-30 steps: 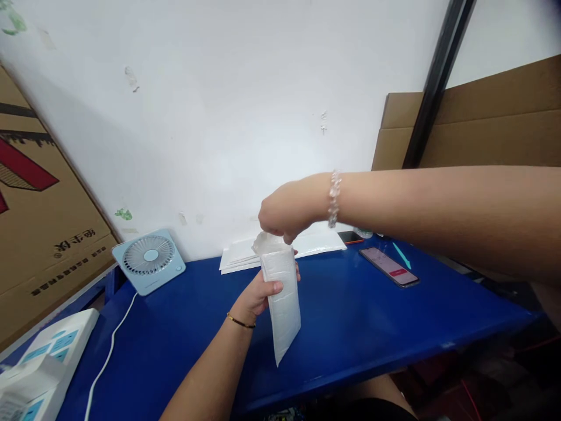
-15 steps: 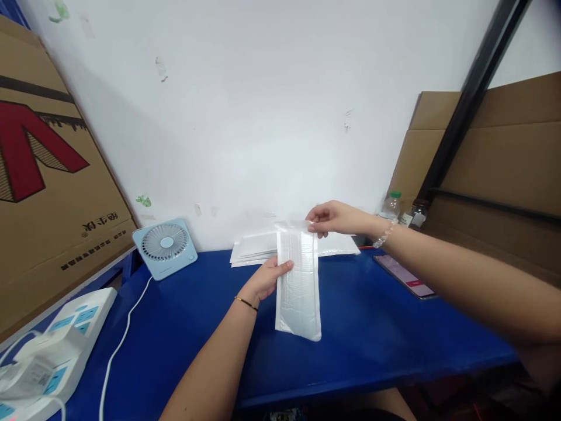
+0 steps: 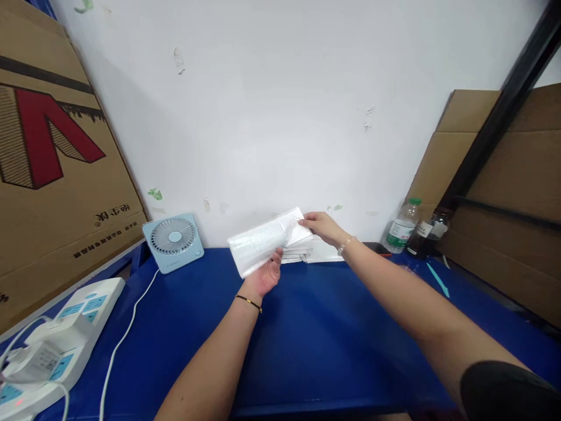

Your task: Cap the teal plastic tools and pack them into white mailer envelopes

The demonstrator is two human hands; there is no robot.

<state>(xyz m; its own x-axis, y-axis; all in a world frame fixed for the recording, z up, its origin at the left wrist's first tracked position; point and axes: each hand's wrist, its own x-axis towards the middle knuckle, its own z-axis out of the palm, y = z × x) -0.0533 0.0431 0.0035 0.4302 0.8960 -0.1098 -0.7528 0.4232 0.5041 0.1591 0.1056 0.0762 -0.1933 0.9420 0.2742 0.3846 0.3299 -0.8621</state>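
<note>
A white padded mailer [image 3: 261, 238] is held tilted above the blue table, its upper end pointing to the right. My left hand [image 3: 265, 276] supports it from below, palm up, with the fingers curled at its lower edge. At the mailer's right end, my right hand [image 3: 322, 227] pinches the flap between thumb and fingers. Behind and below the hands, more flat white mailers [image 3: 323, 253] lie stacked against the wall, partly covered by the held one.
To the left stand a light blue fan [image 3: 175, 238], a white power strip [image 3: 83, 327] with plugs, and a large cardboard box [image 3: 48, 175]. A water bottle [image 3: 401, 229], a dark bottle [image 3: 427, 235], a phone [image 3: 377, 249] and a teal strip-like tool [image 3: 437, 279] are on the blue table [image 3: 333, 345] at right.
The mailer has swung from upright to a slanted, nearly level pose. My left hand has turned palm up beneath it. The camera view has shifted a little, showing more of the bottles.
</note>
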